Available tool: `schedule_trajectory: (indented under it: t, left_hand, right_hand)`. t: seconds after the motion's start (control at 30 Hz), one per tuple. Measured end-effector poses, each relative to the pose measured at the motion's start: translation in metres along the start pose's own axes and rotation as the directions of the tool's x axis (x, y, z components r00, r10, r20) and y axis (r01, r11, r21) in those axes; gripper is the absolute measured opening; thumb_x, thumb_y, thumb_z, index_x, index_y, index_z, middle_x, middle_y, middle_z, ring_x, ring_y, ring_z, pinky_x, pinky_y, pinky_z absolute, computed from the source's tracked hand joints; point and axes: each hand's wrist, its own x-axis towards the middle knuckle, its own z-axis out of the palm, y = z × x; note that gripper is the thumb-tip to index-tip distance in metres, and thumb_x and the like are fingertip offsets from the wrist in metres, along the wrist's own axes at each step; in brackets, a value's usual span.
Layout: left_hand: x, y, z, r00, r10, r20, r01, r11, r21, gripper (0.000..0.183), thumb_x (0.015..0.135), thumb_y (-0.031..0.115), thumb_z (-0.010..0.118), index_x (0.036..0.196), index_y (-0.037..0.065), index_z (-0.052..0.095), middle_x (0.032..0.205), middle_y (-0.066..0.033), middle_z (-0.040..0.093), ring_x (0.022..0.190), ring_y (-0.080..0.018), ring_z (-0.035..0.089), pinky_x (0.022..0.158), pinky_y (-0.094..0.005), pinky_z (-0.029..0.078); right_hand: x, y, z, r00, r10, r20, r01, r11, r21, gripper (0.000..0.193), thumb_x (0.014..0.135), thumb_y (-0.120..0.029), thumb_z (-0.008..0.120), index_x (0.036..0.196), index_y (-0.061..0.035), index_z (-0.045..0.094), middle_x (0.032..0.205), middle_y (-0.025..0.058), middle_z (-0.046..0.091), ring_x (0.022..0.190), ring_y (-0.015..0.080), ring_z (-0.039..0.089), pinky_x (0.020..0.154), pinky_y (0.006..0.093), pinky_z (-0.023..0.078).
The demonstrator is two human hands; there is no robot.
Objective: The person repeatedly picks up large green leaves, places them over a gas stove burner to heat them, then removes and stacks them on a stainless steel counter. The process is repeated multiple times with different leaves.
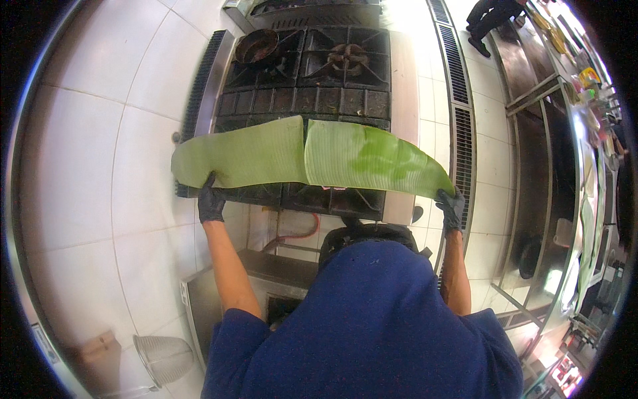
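Observation:
A long green banana leaf [372, 156] stretches across the near part of the black stove [306, 100]. A narrow split crosses it near the middle; I cannot tell whether the two halves are still joined at the near edge. The left half is paler, and the right half has a glossy, deeper green patch. My left hand [211, 201], in a dark glove, pinches the near edge toward the left end. My right hand [452, 207], gloved the same way, grips the pointed right tip beyond the stove's side. Part of each hand's fingers is hidden by the leaf.
A dark pan [256, 46] sits on the far left burner, beside another burner grate [347, 60]. White tiles [86, 166] cover the left wall. A floor drain grating [462, 133] and metal shelving [531, 166] lie to the right. Another person's dark-clad legs [488, 16] show far right.

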Motion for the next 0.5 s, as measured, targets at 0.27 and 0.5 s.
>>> schedule_trajectory:
  t: [0.27,0.5]
  left_hand:
    - [0.008,0.028,0.006,0.964,0.259,0.066,-0.127,0.227,0.965,0.026,0.088,0.017,0.067,0.107,-0.001,0.066,0.093,-0.0072,0.064,0.074,-0.019,0.057,0.068,-0.0338,0.049]
    - [-0.028,0.028,0.085,0.954,0.3,-0.018,-0.209,0.704,0.679,0.022,0.082,0.013,0.076,0.1,0.004,0.068,0.084,-0.0013,0.062,0.072,-0.0133,0.055,0.063,-0.0285,0.045]
  right_hand:
    - [0.008,0.012,-0.011,1.0,-0.014,0.011,0.013,0.997,0.072,0.025,0.082,-0.012,0.074,0.104,-0.0044,0.063,0.088,0.0043,0.066,0.071,0.0131,0.065,0.058,0.0263,0.054]
    - [0.011,0.017,-0.028,1.0,-0.004,0.018,0.002,0.994,0.106,0.026,0.083,-0.009,0.075,0.106,-0.0074,0.063,0.092,0.0036,0.066,0.075,0.0146,0.066,0.06,0.0278,0.057]
